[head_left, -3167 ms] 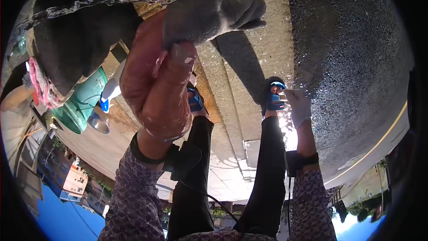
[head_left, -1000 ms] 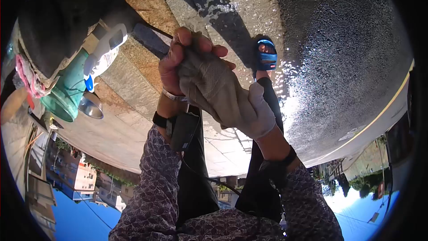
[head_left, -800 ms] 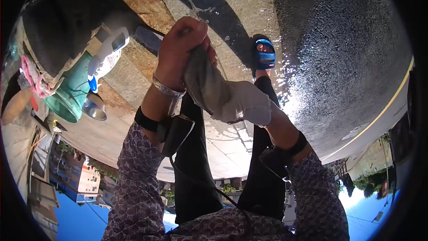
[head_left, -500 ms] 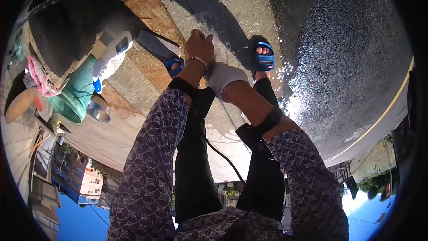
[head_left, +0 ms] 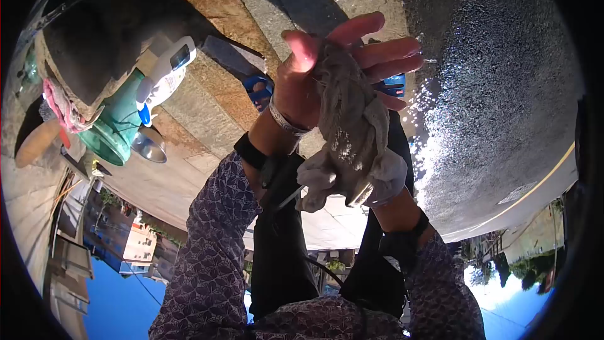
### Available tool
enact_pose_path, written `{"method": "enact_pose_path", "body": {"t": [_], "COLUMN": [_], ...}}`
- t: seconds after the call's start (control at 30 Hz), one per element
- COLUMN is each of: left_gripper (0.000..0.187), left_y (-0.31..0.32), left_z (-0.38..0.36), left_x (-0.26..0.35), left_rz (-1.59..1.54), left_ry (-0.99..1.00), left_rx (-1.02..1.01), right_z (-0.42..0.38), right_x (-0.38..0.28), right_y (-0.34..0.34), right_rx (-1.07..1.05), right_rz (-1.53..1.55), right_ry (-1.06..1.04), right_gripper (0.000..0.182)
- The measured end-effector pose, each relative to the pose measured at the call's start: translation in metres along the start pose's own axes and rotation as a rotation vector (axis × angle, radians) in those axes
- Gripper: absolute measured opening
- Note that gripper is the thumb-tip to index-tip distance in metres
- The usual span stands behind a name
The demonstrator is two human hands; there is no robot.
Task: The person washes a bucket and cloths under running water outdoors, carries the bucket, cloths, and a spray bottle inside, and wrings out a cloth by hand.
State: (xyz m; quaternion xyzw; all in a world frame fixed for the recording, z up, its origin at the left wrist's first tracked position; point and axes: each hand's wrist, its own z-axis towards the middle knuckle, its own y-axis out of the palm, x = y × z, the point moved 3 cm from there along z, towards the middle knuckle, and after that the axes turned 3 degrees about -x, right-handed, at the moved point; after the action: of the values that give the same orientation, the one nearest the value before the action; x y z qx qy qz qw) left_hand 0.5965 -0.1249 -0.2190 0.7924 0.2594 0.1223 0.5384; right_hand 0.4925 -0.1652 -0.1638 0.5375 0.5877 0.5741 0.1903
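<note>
My left hand (head_left: 302,88) is palm up with its fingers and thumb spread apart. A wet, crumpled greyish cloth (head_left: 352,113) lies across its palm and hangs toward my body. My right hand (head_left: 389,179) is at the lower end of this cloth, covered in thin white material. Its fingers are hidden in the folds, so their grip cannot be made out.
At the left are a green bucket (head_left: 116,126), a metal bowl (head_left: 150,145), a white bottle with a blue part (head_left: 165,88) and a pink cloth (head_left: 61,108). Blue sandals (head_left: 258,90) stand on the stone paving (head_left: 217,9). Wet dark asphalt (head_left: 497,75) lies to the right.
My left hand has turned from closed to spread, palm up, nearer the camera. My right hand has moved closer to my body, and the cloth's folds now show over the left palm.
</note>
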Motion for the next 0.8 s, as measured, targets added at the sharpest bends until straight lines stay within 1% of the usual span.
{"method": "enact_pose_path", "body": {"t": [0.07,0.1,0.17,0.2,0.23,0.3,0.33,0.37,0.43,0.47,0.5,0.57,0.6,0.63,0.7,0.73,0.77,0.8], "left_gripper": [0.055,0.055,0.041,0.033,0.033,0.031,0.024,0.024,0.019,0.019,0.019,0.023,0.019,0.016,0.007,0.01,0.01,0.018], "left_y": [0.023,0.032,0.053,0.066,0.068,0.069,0.071,0.069,0.052,0.062,0.057,0.034,0.029,0.015,-0.015,-0.021,-0.03,-0.058], "left_z": [-0.004,-0.008,-0.018,-0.024,-0.028,-0.034,-0.037,-0.041,-0.045,-0.044,-0.042,-0.037,-0.03,-0.027,-0.022,-0.015,-0.01,-0.004], "left_x": [-0.006,-0.008,-0.004,0.002,0.006,0.012,0.013,0.017,0.024,0.026,0.026,0.026,0.03,0.028,0.023,0.024,0.023,0.027], "left_rz": [0.091,0.088,0.352,0.442,0.449,0.674,0.787,0.793,1.041,1.577,1.578,1.613,1.863,1.714,2.276,2.112,2.11,1.951], "left_ry": [0.169,0.164,0.233,0.24,0.234,0.222,0.322,0.318,0.092,0.458,0.459,0.225,0.427,0.382,0.769,0.641,0.647,0.369], "left_rx": [-0.538,-0.535,-0.269,-0.095,-0.097,-0.001,0.131,0.136,0.342,0.127,0.128,0.309,0.135,0.349,0.13,0.292,0.294,0.524], "right_z": [-0.009,-0.012,-0.026,-0.028,-0.025,-0.019,-0.015,-0.009,0.002,0.009,0.017,0.024,0.032,0.041,0.054,0.06,0.066,0.066], "right_x": [-0.002,-0.004,-0.005,-0.011,-0.021,-0.03,-0.027,-0.023,-0.026,-0.032,-0.038,-0.036,-0.038,-0.042,-0.04,-0.042,-0.043,-0.042], "right_y": [0.002,0.007,0.008,0.007,0.008,0.019,0.018,0.019,0.018,0.022,0.028,0.013,0.005,0.004,-0.023,-0.033,-0.043,-0.062], "right_rx": [0.358,0.537,0.892,0.888,0.589,-0.035,0.231,0.226,0.347,0.296,0.356,0.553,0.562,0.587,0.52,0.46,0.392,0.182], "right_rz": [-0.119,-0.176,-0.285,-0.278,-0.44,-0.729,-0.79,-0.784,-0.772,-0.803,-1.054,-1.168,-1.24,-1.336,-1.834,-2.028,-2.218,-2.341], "right_ry": [-0.113,-0.171,-0.279,-0.283,-0.09,0.29,0.518,0.516,0.336,0.376,0.515,0.507,0.603,0.6,0.484,0.488,0.491,0.565], "right_gripper": [0.051,0.052,0.057,0.057,0.051,0.039,0.044,0.044,0.045,0.044,0.039,0.033,0.03,0.028,0.028,0.029,0.03,0.033]}}
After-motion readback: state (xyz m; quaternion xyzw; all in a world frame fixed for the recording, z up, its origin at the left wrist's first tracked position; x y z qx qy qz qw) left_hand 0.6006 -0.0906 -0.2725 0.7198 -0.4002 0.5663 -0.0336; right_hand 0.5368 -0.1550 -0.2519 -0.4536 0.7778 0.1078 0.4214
